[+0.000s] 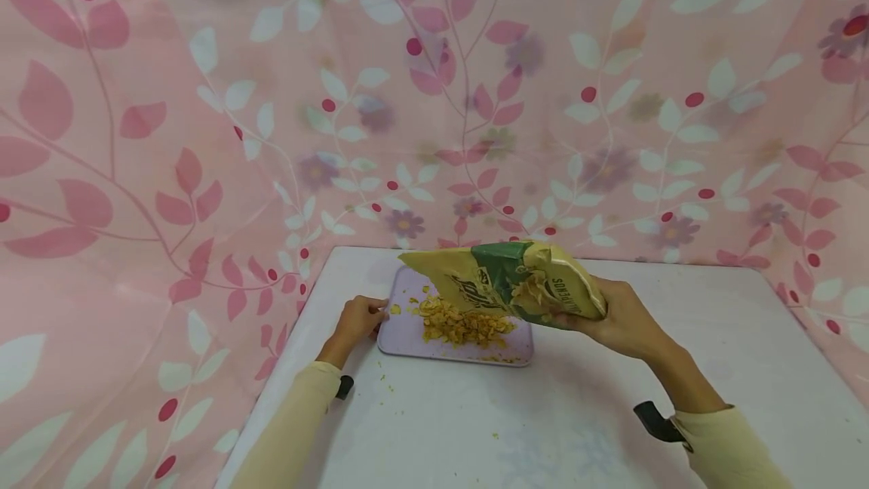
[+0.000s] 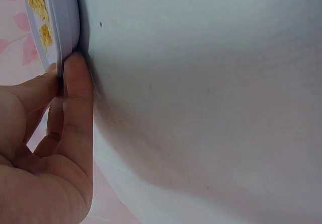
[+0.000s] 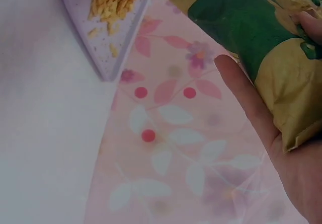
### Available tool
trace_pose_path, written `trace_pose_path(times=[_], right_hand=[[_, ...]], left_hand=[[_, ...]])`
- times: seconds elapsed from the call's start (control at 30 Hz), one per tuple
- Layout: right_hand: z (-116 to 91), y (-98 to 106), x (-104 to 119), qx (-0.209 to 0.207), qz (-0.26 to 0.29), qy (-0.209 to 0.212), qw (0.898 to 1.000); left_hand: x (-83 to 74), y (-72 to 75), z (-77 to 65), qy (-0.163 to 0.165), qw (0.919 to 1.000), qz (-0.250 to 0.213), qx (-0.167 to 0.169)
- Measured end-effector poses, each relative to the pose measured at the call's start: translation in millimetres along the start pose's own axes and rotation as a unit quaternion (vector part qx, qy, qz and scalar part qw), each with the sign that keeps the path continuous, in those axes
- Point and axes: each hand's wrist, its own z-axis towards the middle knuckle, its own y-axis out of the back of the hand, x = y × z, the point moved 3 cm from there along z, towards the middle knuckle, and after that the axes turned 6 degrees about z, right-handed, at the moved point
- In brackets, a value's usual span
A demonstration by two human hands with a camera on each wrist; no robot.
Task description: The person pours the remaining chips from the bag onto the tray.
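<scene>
Two hands at work, left to right. Left grip [image 1: 360, 321]: closed to a pinch on the left edge of the lilac tray [image 1: 400, 342], fingers tucked low at the rim per the left wrist view. Good anchor; firm but light pressure should stop the tray sliding without tipping it. Tray sits flat on the white desk [image 1: 577, 436]. Few crumbs [image 1: 382, 378] on the desk near the tray's front left, so spill looks like the main risk. Broken yellow flakes [image 1: 462, 323] heap mid-tray to right; left end barely covered. Best to aim at that thin patch, low and inside the rim, tipping slowly with small shakes.

Bag [image 1: 498, 285] next: yellow and green, held aslant above the tray, tapered end leftward; opening itself not visible. Large dark lettering [image 1: 471, 293] toward that end, can't read it for sure. Smaller print [image 1: 563, 293] toward the right end, upside down, possibly "JALAPENOS". Brand: can't confirm.

Right grip [image 1: 621, 319]: closed round the bag's right end, one finger stretched along it in the right wrist view. Lifting that end gradually should control the flow; hard squeezing may crush contents.
</scene>
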Motion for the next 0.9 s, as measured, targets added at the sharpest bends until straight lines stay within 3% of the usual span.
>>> trace_pose_path(times=[0.13,0.23,0.37,0.5,0.67,0.9], right_hand=[[-0.2,5.8,-4.3,-0.025,0.0,-0.051,0.998],[-1.8,5.8,-12.8,-0.036,0.032,-0.093,0.995],[-7.9,-0.9,-31.7,-0.057,0.1,-0.148,0.982],[-12.7,-3.0,-45.5,-0.084,0.117,-0.192,0.971],[-8.2,0.1,-37.2,-0.068,0.104,-0.179,0.976],[-4.6,1.5,-10.9,-0.124,0.059,-0.079,0.987]], left_hand=[[-1.5,0.0,-0.2,0.002,1.0,0.001,0.002],[0.1,-0.7,1.5,0.015,0.9998,0.009,0.003],[1.5,-1.6,2.7,0.024,0.9996,0.016,0.002],[1.6,-2.7,2.4,0.019,0.9997,0.013,0.002],[4.8,-3.4,2.3,0.029,0.9994,0.018,0.0],[3.0,-3.0,3.8,0.021,0.9996,0.019,-0.006]])
